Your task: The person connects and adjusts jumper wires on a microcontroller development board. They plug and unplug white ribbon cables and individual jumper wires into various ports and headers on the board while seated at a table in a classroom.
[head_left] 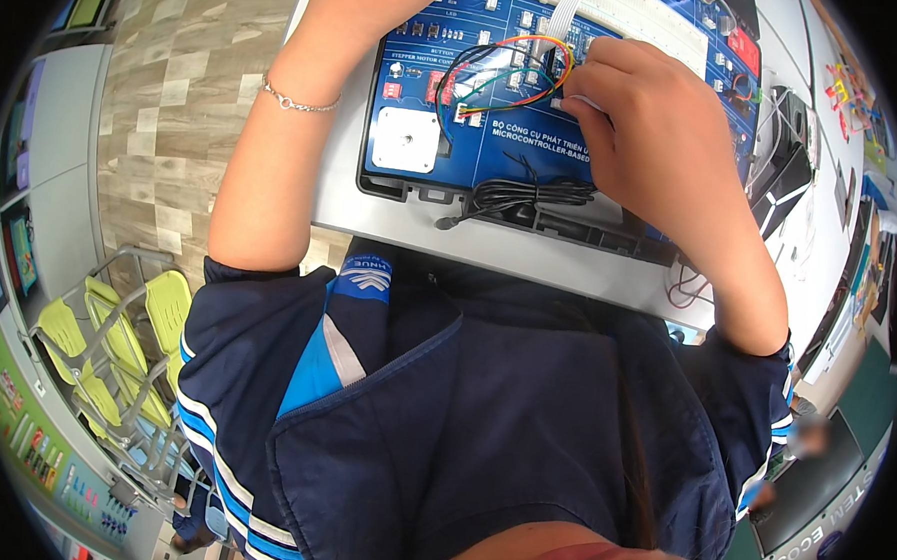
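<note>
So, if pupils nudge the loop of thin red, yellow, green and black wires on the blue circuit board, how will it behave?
The wire loop would probably flex easily: its slim strands bow in loose arcs. It might shift yet stay tethered, since its left end appears plugged into a small white connector.

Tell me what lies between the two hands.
The head view shows looped coloured wires and small white connectors on the blue board, between the left hand and right hand.
</note>
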Tool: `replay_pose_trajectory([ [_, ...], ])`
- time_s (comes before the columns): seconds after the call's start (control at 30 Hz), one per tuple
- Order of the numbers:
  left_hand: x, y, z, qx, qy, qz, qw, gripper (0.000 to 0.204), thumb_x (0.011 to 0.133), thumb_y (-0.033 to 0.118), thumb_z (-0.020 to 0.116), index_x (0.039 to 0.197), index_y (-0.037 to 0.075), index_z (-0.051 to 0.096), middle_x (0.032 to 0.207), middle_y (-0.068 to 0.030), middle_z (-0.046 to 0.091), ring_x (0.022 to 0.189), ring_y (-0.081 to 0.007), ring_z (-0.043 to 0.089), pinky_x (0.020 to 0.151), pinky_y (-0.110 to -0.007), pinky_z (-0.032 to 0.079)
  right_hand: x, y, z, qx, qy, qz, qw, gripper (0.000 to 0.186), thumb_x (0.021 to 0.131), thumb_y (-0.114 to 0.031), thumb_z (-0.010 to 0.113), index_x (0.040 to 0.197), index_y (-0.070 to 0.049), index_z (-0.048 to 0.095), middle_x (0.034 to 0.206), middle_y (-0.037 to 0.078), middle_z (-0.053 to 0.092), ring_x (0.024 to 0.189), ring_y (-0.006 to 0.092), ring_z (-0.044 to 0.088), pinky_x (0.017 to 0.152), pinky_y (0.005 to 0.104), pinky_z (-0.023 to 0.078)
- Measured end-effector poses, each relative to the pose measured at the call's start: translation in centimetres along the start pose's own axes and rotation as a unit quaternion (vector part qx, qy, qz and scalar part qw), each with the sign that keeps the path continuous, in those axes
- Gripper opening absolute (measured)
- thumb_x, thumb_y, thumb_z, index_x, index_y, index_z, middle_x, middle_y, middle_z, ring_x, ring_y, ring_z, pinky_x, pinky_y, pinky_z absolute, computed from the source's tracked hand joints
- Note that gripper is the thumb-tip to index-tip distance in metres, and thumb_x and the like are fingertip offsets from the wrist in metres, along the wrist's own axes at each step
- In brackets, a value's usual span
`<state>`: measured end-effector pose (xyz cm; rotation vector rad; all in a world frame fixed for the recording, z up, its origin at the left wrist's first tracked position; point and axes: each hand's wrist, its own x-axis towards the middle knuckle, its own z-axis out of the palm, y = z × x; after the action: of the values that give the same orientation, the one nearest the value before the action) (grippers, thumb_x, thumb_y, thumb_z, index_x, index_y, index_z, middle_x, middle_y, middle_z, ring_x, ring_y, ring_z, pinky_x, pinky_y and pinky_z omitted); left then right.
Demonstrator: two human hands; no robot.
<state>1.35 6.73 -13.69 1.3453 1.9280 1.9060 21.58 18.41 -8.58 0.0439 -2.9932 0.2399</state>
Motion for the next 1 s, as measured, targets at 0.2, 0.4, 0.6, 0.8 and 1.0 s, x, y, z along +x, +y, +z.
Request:
replay_pose_trajectory([
  [0.2,-0.1,0.7,0.0,-0.004,-0.003,-0.022,1.000,0.020,0.098,0.016,0.068,0.108,-0.001,0.071,0.087,-0.0029,0.073,0.078,-0.0055,0.063,0.070,-0.020,0.050,-0.2,-0.9,0.4,-0.043,0.014,0.012,0.999,0.009,0.071,-0.002,0.070,0.079,-0.006,0.073,0.083,0.006,0.065,0.087,0.0265,0.066,0.074,0.0400,0.052],
  [0.4,0.1,0.5,0.0,-0.011,0.006,-0.026,1.000,0.020,0.098,0.016,0.067,0.109,-0.001,0.071,0.087,-0.0033,0.073,0.078,-0.0060,0.064,0.070,-0.020,0.050,-0.9,-0.5,0.8,-0.040,0.030,0.016,0.999,0.006,0.075,-0.004,0.070,0.078,-0.008,0.073,0.081,0.003,0.064,0.086,0.0235,0.062,0.077,0.0379,0.043],
  [0.6,0.3,-0.1,0.1,-0.001,0.006,-0.009,1.000,0.022,0.098,0.017,0.068,0.109,-0.002,0.071,0.088,-0.0040,0.074,0.078,-0.0063,0.064,0.070,-0.021,0.050,-1.1,0.4,0.8,0.008,0.062,0.015,0.998,0.003,0.080,-0.008,0.072,0.077,-0.009,0.072,0.078,0.002,0.062,0.084,0.0237,0.057,0.076,0.0389,0.038],
  [0.8,0.0,0.5,0.1,-0.005,-0.001,-0.016,1.000,0.022,0.098,0.017,0.068,0.109,-0.002,0.071,0.087,-0.0040,0.073,0.077,-0.0063,0.064,0.070,-0.021,0.050,-1.1,0.4,0.7,0.005,0.062,0.016,0.998,0.003,0.080,-0.008,0.073,0.077,-0.009,0.072,0.075,0.001,0.061,0.083,0.0231,0.057,0.075,0.0385,0.038],
  [1.0,0.0,0.1,0.2,0.000,-0.007,-0.014,1.000,0.020,0.098,0.016,0.068,0.108,-0.001,0.071,0.087,-0.0040,0.074,0.077,-0.0061,0.064,0.070,-0.021,0.050,-1.1,-0.1,0.8,-0.044,0.050,0.013,0.998,0.001,0.078,-0.010,0.073,0.078,-0.010,0.073,0.076,0.000,0.062,0.084,0.0211,0.058,0.077,0.0373,0.039],
])
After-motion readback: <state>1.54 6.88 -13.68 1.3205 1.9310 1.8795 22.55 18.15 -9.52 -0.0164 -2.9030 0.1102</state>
